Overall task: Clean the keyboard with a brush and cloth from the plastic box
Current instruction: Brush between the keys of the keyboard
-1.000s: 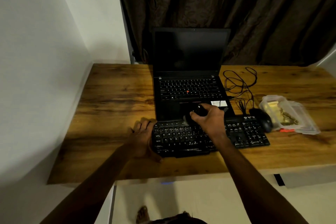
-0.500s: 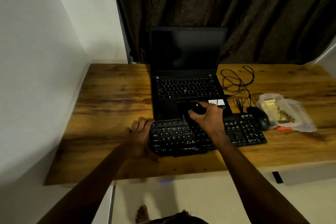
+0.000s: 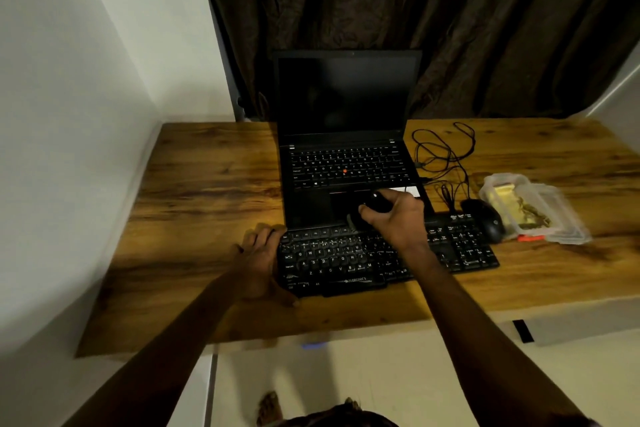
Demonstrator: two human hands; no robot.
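the black keyboard (image 3: 346,260) lies on the wooden desk (image 3: 207,184), just in front of the open laptop (image 3: 346,149). the left hand (image 3: 259,263) holds its left end, the thumb at the front edge. the right hand (image 3: 398,218) grips a black brush (image 3: 375,203), its bristles on the top row of keys. the two hands are apart. at the right, beside the mouse (image 3: 485,218), stands the plastic box (image 3: 561,218) with a yellow cloth (image 3: 505,198) inside.
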